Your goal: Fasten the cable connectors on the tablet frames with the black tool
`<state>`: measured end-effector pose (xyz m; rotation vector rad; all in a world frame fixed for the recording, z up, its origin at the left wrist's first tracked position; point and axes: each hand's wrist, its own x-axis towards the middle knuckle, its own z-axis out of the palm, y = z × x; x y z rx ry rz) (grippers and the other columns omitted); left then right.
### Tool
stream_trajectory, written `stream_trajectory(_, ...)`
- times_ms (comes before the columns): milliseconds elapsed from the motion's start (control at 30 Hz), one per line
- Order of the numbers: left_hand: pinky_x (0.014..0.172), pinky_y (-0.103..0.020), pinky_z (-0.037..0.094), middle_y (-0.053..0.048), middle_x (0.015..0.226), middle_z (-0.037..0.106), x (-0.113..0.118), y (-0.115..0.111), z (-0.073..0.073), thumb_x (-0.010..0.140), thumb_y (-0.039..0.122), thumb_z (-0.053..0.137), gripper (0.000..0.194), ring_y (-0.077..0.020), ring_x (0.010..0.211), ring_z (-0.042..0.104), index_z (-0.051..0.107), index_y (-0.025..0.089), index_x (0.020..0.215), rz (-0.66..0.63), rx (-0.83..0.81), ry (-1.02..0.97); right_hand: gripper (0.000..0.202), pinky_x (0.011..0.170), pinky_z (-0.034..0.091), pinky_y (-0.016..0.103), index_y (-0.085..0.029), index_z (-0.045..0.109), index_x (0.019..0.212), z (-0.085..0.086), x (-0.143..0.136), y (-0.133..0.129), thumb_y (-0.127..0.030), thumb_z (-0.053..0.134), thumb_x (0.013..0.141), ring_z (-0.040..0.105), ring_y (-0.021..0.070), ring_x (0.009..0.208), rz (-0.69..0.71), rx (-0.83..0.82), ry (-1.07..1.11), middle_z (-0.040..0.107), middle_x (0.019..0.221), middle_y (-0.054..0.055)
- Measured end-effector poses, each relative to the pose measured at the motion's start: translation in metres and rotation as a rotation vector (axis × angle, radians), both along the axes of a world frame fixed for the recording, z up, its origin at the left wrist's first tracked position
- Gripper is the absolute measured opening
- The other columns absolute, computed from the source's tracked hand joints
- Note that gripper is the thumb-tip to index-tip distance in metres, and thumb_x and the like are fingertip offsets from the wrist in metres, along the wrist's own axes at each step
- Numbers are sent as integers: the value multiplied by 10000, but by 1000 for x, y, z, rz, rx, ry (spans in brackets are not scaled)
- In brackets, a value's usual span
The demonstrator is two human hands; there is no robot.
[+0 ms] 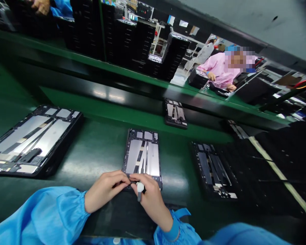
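Note:
An opened tablet (154,161), its silver battery plates and dark ribbon strips exposed, lies on the green bench straight ahead. At its near edge my left hand (105,189) is closed in a pinch; what its fingertips hold, if anything, is hidden. Close beside it, my right hand (150,197) has its fingers curled round a small tool (139,189) with a white head and a grey end, whose kind I cannot make out. Both hands' fingertips meet over the tablet's lower left part, covering it.
Larger in view, another opened tablet (57,127) lies at left. More opened tablets lie at right (202,163) and farther back (172,114). Dark stacks (127,41) stand behind a raised rail (102,90). Beyond, a person in pink (218,66) works at a bench.

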<state>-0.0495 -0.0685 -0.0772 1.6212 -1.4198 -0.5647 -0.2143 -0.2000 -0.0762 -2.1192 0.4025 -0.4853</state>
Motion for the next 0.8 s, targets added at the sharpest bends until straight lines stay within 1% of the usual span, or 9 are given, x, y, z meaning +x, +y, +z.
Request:
stream_trajectory(100, 620, -176, 466, -5, 872, 723, -1, -1, -2, 1042, 309, 552, 235, -107, 684, 636, 761, 233, 966, 6, -4, 77, 275, 798, 554, 338, -242, 738, 1128, -2, 2, -2, -92, 693, 902, 738, 237, 894, -5, 3, -8, 796, 982, 39)
stream_trajectory(167, 587, -179, 451, -3, 834, 709, -1, -1, -3, 1032, 314, 565, 219, -113, 663, 611, 771, 245, 1006, 20, 15, 94, 270, 798, 548, 335, -246, 733, 1128, -1, 2, -3, -108, 706, 898, 741, 231, 878, -8, -6, -6, 800, 973, 30)
stream_trajectory(233, 587, -187, 456, -7, 837, 705, -2, 0, -2, 1027, 330, 573, 212, -128, 694, 618, 766, 257, 1074, 33, 25, 84, 263, 810, 547, 330, -252, 727, 1132, 0, 3, -2, -125, 704, 903, 747, 226, 878, -21, -3, -11, 801, 948, 17)
stream_trajectory(333, 613, -208, 476, -23, 916, 713, -1, 3, 1, 1012, 381, 613, 222, -148, 754, 633, 743, 262, 1147, 59, 15, 14, 243, 832, 541, 329, -257, 715, 1133, 1, 3, 0, -139, 678, 924, 751, 222, 888, -38, 13, -19, 796, 905, -2)
stream_trajectory(400, 652, -221, 494, -25, 913, 708, 0, 5, 2, 1021, 393, 607, 214, -152, 767, 641, 748, 254, 1101, 63, 4, -41, 227, 828, 538, 331, -258, 712, 1129, 0, 4, 1, -153, 669, 932, 749, 224, 882, -42, 2, -21, 795, 900, -2)
stream_trajectory(533, 716, -241, 507, -19, 842, 701, 3, 7, 1, 1060, 356, 544, 252, -158, 783, 654, 750, 236, 979, 26, -6, -112, 242, 812, 523, 332, -259, 707, 1137, -1, 3, 0, -146, 669, 925, 742, 226, 867, -24, -18, -27, 796, 901, -2)
stream_trajectory(667, 698, -240, 494, -12, 849, 681, 2, 9, -2, 1034, 321, 576, 216, -164, 809, 650, 740, 239, 919, 21, 48, -151, 294, 829, 492, 336, -272, 700, 1147, 3, 2, -1, -113, 693, 900, 727, 230, 883, 28, 8, -7, 795, 895, -17)
stream_trajectory(800, 679, -232, 489, -4, 844, 657, -2, 12, -1, 1019, 273, 573, 204, -158, 797, 640, 715, 235, 879, 12, 120, -212, 352, 831, 478, 347, -280, 692, 1169, 6, 1, 0, -70, 666, 888, 706, 232, 880, 59, -35, 11, 774, 881, -17)
